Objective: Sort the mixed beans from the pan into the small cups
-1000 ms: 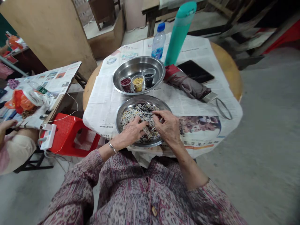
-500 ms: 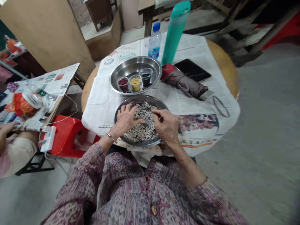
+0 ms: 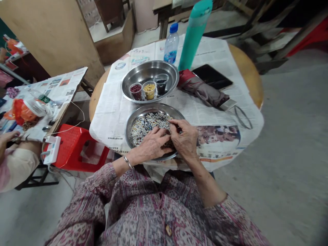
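A steel basin [image 3: 164,107] close to me holds mixed white, dark, yellow and reddish grains [image 3: 143,125], with patches of its bottom showing. My left hand [image 3: 155,140] lies over the grains at the basin's near right, fingers apart and slightly bent. At the basin's right side, my right hand [image 3: 185,138] is closed with thumb and forefinger brought together; anything between them is too small to make out. Just beyond, a second steel basin [image 3: 130,77] contains a cup of dark red beans [image 3: 135,91], a cup of yellow kernels [image 3: 149,90] and a cup of black beans [image 3: 161,86].
Newspaper [image 3: 107,112] covers the round table. Behind the basins stand a water bottle [image 3: 171,44] and a tall teal bottle [image 3: 194,36]. A folded umbrella [image 3: 201,90] and a black tablet [image 3: 212,76] lie right. A red stool [image 3: 71,147] and another person's hand [image 3: 9,136] are left.
My left hand has moved right and toward me across the grains, close to my right hand, uncovering the basin's left side. My right hand keeps its pinch at nearly the same place.
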`<state>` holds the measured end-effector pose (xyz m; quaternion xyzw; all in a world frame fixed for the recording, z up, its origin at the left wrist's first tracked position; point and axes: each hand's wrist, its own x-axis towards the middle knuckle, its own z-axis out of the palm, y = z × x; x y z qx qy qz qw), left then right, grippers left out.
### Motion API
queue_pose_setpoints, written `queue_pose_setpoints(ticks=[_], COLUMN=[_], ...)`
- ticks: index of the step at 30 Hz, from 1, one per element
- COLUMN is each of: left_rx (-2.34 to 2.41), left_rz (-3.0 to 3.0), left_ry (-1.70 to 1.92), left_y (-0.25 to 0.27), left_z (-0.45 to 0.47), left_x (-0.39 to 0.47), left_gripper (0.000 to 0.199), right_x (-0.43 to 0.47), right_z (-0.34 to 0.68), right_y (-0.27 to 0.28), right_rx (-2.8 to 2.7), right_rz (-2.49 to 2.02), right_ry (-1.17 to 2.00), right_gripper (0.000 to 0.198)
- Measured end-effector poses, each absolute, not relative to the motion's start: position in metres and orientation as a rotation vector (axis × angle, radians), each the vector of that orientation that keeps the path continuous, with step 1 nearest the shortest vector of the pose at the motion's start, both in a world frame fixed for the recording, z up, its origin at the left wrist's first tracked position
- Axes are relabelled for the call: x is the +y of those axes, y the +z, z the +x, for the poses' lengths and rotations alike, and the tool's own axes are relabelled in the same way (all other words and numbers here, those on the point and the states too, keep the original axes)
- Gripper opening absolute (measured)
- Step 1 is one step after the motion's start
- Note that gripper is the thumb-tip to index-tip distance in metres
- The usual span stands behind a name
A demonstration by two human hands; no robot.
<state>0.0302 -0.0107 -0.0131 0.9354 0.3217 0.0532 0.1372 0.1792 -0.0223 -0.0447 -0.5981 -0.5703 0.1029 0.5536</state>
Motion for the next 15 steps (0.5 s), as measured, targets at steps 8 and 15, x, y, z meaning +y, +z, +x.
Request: queue_pose_setpoints(ticks=[8, 15], left_rx=[0.985, 1.394], left_rz=[2.874, 2.764], left_ry=[0.056, 0.083], left_y=[-0.017, -0.003], left_z=[0.034, -0.017], left_x=[0.03, 0.029], left_gripper=[0.025, 0.02], right_x=[-0.02, -0.021], right_z=[0.179, 0.179], right_y=[-0.047, -0.044], right_rx=[-1.388, -1.416], right_rz=[-1.395, -1.408], right_ry=[0.22, 0.232], right_gripper=[0.021, 0.022])
